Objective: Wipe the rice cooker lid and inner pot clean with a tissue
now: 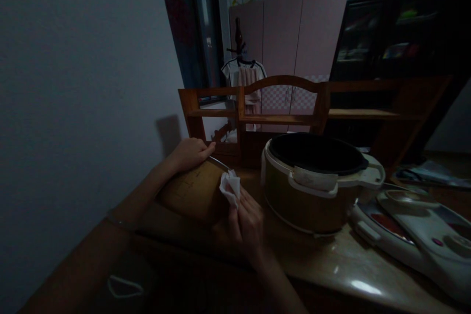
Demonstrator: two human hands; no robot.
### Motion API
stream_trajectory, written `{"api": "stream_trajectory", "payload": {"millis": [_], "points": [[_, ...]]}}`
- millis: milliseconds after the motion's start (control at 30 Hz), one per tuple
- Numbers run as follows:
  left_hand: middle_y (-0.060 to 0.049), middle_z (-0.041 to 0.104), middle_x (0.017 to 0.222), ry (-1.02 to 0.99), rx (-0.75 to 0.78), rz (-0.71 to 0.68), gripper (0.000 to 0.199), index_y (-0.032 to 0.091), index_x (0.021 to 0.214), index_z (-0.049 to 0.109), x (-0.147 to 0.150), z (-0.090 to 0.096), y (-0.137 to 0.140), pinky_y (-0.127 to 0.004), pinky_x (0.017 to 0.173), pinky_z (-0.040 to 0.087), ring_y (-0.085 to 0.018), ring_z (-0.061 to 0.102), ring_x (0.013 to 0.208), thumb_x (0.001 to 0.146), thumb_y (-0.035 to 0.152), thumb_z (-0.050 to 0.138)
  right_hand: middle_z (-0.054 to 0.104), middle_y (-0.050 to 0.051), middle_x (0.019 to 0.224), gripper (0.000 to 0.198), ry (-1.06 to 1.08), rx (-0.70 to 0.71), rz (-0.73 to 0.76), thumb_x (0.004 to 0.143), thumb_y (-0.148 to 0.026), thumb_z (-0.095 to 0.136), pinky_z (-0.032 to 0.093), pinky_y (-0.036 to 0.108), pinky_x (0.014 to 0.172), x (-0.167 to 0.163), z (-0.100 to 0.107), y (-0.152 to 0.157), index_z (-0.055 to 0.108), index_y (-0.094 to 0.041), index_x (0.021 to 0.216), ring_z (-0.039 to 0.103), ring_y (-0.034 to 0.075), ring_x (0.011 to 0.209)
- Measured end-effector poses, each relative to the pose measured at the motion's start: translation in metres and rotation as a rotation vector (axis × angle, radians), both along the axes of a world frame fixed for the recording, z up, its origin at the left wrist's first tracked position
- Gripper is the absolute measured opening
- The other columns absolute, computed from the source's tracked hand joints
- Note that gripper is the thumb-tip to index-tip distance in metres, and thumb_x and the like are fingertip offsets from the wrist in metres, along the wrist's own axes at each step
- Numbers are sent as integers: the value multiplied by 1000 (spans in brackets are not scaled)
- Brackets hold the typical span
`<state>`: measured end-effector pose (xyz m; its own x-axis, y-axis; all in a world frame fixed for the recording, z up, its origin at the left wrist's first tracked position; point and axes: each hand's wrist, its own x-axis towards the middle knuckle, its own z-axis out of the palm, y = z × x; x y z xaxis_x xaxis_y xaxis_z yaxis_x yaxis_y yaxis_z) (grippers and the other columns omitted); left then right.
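Observation:
On the left of the desk is a dim, rounded yellow-brown piece (195, 191) with a thin shiny rim and faint dark marks; I cannot make out its kind. My left hand (193, 153) is closed over its far edge, thumb pointing right along the rim. A crumpled white tissue (230, 189) is pinched in my right hand (247, 218), its upper end touching the rim. Just right of this hand stands an electric cooker (305, 201) with its top uncovered and a dark interior. Farther right lies a pale cooker lid (415, 230) with a handle.
A wooden shelf frame (283, 118) rises along the desk's back edge. The wall (91, 83) is close on the left. Behind are pink cabinets (281, 39), hanging clothes (246, 81) and a dark cupboard (390, 49). The glossy desktop (331, 265) reflects light in front.

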<state>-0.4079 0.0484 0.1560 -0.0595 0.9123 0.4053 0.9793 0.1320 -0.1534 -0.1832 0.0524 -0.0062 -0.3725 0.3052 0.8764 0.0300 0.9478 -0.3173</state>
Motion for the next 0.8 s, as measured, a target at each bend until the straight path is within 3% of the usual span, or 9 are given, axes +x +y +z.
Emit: {"api": "stream_trajectory", "payload": {"millis": [167, 333, 433, 633, 800], "points": [[-3, 44, 43, -225, 75, 9, 64, 21, 37, 42, -18, 1, -11, -31, 55, 25, -14, 42, 45, 91, 53, 35, 57, 10, 142, 49, 61, -81, -73, 96, -13, 41, 44, 48, 111, 29, 7, 9, 49, -21, 144, 47, 27, 138], [2, 27, 41, -460, 243, -11, 61, 22, 38, 27, -37, -8, -24, -29, 50, 22, -10, 29, 42, 87, 54, 42, 68, 12, 122, 39, 135, -174, -148, 99, -18, 39, 49, 46, 103, 43, 16, 11, 59, -20, 133, 64, 26, 116], [3, 27, 41, -666, 331, -30, 58, 22, 40, 29, -46, -21, -27, -28, 46, 19, -9, 26, 41, 86, 54, 45, 69, 13, 117, 37, 145, -168, -161, 100, -19, 39, 50, 44, 101, 45, 20, 8, 60, -20, 130, 66, 26, 111], [2, 40, 42, -1113, 393, -92, 51, 19, 46, 48, -42, -45, -18, -25, 41, 22, -9, 33, 39, 84, 53, 52, 65, 12, 128, 39, 122, -153, -155, 101, -19, 38, 47, 46, 105, 46, 28, 5, 57, -20, 135, 60, 27, 122], [2, 41, 40, -1203, 363, -133, 51, 18, 46, 52, -34, -47, -7, -25, 40, 23, -9, 33, 37, 82, 55, 55, 56, 10, 143, 42, 86, -158, -118, 101, -18, 37, 42, 47, 111, 49, 34, 7, 53, -21, 140, 47, 27, 137]]}}
